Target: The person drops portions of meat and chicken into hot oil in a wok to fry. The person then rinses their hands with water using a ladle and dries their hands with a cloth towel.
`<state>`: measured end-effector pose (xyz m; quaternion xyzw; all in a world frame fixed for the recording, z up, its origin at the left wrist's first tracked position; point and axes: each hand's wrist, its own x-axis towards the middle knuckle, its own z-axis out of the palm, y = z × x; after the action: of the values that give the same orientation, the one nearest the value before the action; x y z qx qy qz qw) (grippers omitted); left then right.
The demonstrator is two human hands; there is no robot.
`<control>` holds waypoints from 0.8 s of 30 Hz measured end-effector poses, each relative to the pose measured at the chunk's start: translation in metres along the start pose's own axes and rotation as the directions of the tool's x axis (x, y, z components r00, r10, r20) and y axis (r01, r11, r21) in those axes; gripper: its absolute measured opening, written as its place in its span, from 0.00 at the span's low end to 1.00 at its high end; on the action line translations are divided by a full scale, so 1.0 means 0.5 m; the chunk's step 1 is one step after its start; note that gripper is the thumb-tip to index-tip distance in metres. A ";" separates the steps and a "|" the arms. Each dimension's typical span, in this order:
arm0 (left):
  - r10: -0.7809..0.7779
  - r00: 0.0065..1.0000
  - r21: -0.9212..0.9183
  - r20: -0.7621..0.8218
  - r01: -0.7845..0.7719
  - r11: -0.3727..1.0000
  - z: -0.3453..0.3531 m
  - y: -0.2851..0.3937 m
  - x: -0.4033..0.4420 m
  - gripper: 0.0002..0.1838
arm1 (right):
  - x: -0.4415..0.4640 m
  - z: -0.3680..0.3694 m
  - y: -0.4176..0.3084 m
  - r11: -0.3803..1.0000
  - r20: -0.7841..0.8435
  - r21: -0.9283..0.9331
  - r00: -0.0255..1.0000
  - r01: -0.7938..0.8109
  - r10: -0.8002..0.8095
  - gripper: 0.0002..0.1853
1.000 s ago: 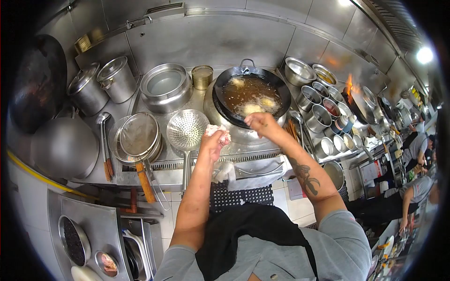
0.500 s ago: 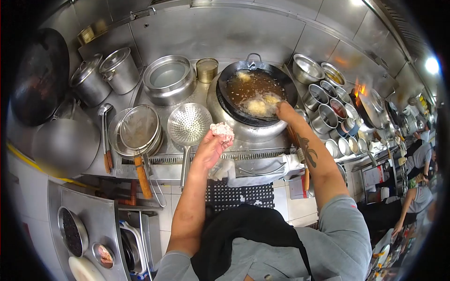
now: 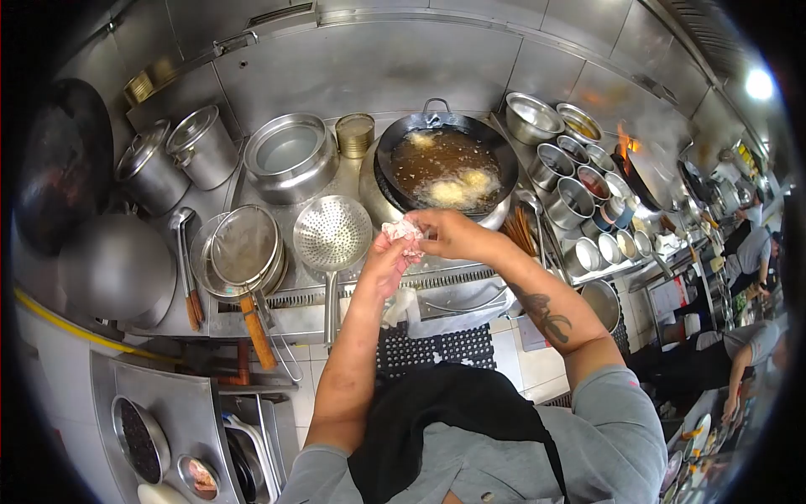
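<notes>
Left hand [image 3: 386,267] and right hand [image 3: 447,234], fingers closed, pinch a pale lump [image 3: 398,231] nearside of the wok [image 3: 507,161]; a slack grip could splash oil [image 3: 438,163].

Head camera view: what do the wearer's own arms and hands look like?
The bare left hand and bare right hand are ungloved, with no watch or bracelet visible. The short grey fabric left sleeve and matching right sleeve leave the forearms uncovered. A dark, curving tattoo marks the right forearm.
</notes>
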<state>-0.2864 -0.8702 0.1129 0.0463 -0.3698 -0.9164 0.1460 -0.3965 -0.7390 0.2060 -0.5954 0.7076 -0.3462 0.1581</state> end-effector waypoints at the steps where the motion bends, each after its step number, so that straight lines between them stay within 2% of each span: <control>1: -0.014 1.000 -0.029 0.001 0.014 0.999 0.002 0.001 -0.001 0.09 | 0.003 0.012 0.014 0.998 -0.016 -0.039 0.999 0.039 -0.040 0.19; 2: -0.020 1.000 -0.036 0.020 0.021 0.999 -0.003 0.000 -0.003 0.10 | 0.006 0.018 0.033 0.998 -0.016 -0.043 0.999 0.039 -0.040 0.19; 3: -0.018 1.000 -0.038 0.021 0.019 0.999 -0.009 0.001 -0.001 0.10 | 0.011 0.018 0.041 0.992 -0.052 0.116 0.998 -0.040 0.046 0.13; 4: -0.030 0.999 -0.129 0.042 0.035 0.991 -0.016 0.003 0.000 0.11 | 0.012 0.018 0.050 0.955 -0.073 0.275 0.988 -0.112 0.137 0.09; 5: -0.039 0.997 -0.218 0.064 0.052 0.975 -0.023 0.004 0.002 0.12 | 0.011 0.016 0.059 0.956 -0.069 0.272 0.988 -0.111 0.135 0.09; 7: -0.051 0.996 -0.264 0.078 0.070 0.962 -0.008 0.026 -0.008 0.13 | 0.014 -0.001 0.029 0.793 -0.120 0.588 0.953 -0.157 0.278 0.07; 9: -0.067 0.993 -0.307 0.096 0.093 0.947 -0.003 0.033 -0.008 0.13 | 0.018 0.003 0.013 0.745 -0.126 0.646 0.939 -0.168 0.321 0.07; 11: -0.100 0.989 -0.233 0.112 0.124 0.965 -0.006 0.024 0.002 0.12 | 0.026 0.023 0.036 0.683 -0.125 0.712 0.928 -0.163 0.352 0.07; 12: -0.099 0.989 -0.233 0.113 0.123 0.965 -0.005 0.020 0.003 0.12 | 0.026 0.030 0.046 0.767 -0.135 0.621 0.941 -0.163 0.309 0.07; 13: -0.081 0.995 -0.152 0.056 0.089 0.984 -0.005 0.018 0.003 0.12 | 0.025 0.038 0.056 0.768 -0.134 0.620 0.942 -0.162 0.307 0.07; 14: -0.058 0.998 -0.067 0.001 0.058 0.996 -0.006 0.015 0.003 0.11 | 0.022 0.047 0.065 0.907 -0.154 0.398 0.965 -0.138 0.214 0.06; 15: -0.056 0.998 -0.068 0.001 0.056 0.996 -0.005 0.013 0.004 0.11 | 0.018 0.052 0.056 0.984 -0.150 0.149 0.982 -0.097 0.119 0.06; 17: -0.020 0.999 -0.092 -0.043 0.016 0.996 -0.004 0.009 0.003 0.10 | 0.010 0.064 0.039 0.987 -0.202 0.140 0.974 -0.072 0.100 0.07; 19: -0.037 0.998 -0.121 -0.048 0.031 0.992 -0.009 0.006 0.005 0.11 | 0.007 0.065 0.031 0.996 -0.270 -0.086 0.961 0.038 -0.060 0.06; 21: -0.052 0.997 -0.149 -0.051 0.043 0.988 -0.005 0.008 0.007 0.11 | 0.011 0.061 0.041 0.992 -0.299 -0.102 0.948 0.079 -0.107 0.06; 23: -0.071 0.996 -0.149 -0.061 0.061 0.987 0.006 0.014 0.005 0.11 | 0.009 0.048 0.036 0.987 -0.291 0.041 0.943 -0.157 0.162 0.07; 24: -0.070 0.996 -0.149 -0.061 0.060 0.987 0.005 0.013 0.006 0.11 | 0.008 0.044 0.044 0.987 -0.291 0.041 0.943 -0.156 0.161 0.07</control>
<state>-0.2883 -0.8741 0.1193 0.0777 -0.2945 -0.9434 0.1310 -0.3995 -0.7484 0.1761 -0.4774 0.7658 -0.4227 0.0839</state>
